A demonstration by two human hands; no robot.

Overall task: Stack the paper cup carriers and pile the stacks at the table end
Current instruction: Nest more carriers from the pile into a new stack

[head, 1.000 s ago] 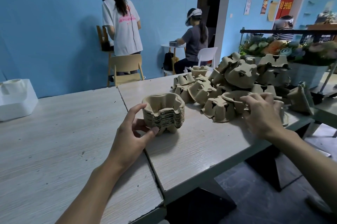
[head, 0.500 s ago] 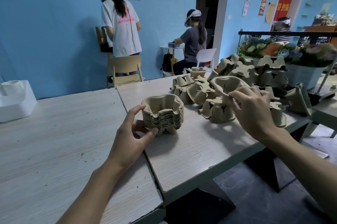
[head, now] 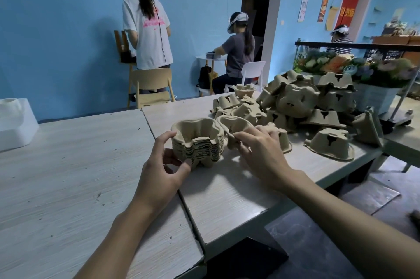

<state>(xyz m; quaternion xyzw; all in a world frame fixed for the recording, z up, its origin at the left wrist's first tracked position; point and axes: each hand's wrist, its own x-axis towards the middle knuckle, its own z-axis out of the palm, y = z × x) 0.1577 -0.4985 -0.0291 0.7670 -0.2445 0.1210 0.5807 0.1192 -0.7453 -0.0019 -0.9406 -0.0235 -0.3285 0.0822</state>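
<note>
Head view.

A: Where is the stack of cup carriers (head: 196, 142)?

B: It sits on the desk (head: 227, 190), right in the middle. The left hand (head: 163, 172) is at its 7 o'clock. The thumb and fingers curl round its near side and hold it.

A: And the right hand (head: 261, 151)?

B: It is at 3 o'clock from the stack. It pinches one loose carrier (head: 231, 125) by the rim. That one is tipped, open side up. It is right next to the stack's top. I cannot tell if they touch.

A: Where are the other ones?

B: A big messy pile (head: 295, 101) lies at 2 o'clock from the stack, farther along the desk. Most of them are upside down. One upside-down carrier (head: 329, 143) sits by itself at 3 o'clock, past the right hand.
</note>
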